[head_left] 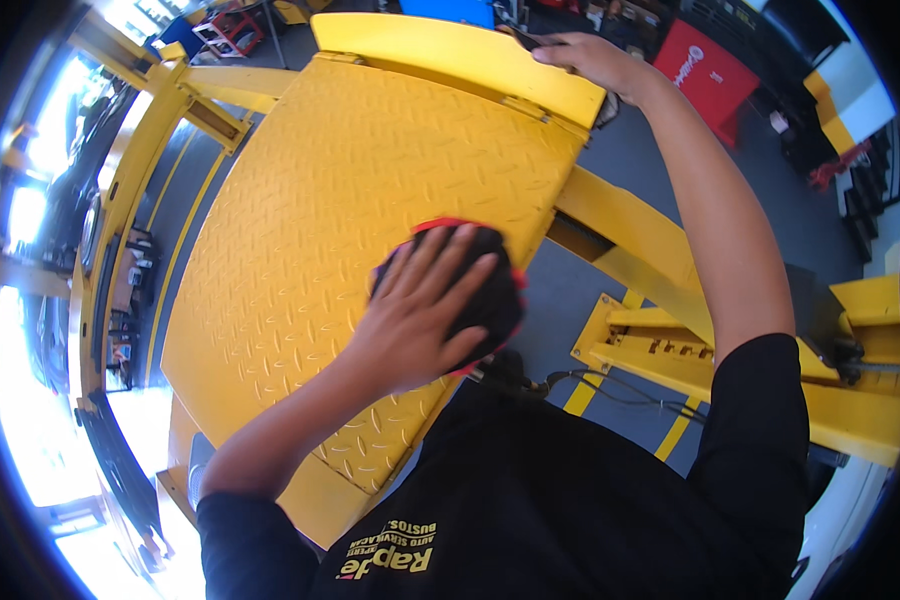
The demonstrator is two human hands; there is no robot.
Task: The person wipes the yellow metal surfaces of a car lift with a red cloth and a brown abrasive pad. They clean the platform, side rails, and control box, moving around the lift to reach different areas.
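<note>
Basically, hands apart: left hand (420, 310) flat on black red-edged cloth (492, 292), right edge of yellow diamond-plate platform (300, 200); right hand (590, 62) at hinged flap (430, 50), against a dark object (523, 38) (grip unclear). Raised treads (260, 330) could snag the cloth; overreaching could slip it off.

I have the left hand (415, 318) spread over a black cloth (497, 290) on the yellow plate (300, 200), the right hand (585, 58) gripping a dark object (521, 38) by the flap (420, 48).
</note>
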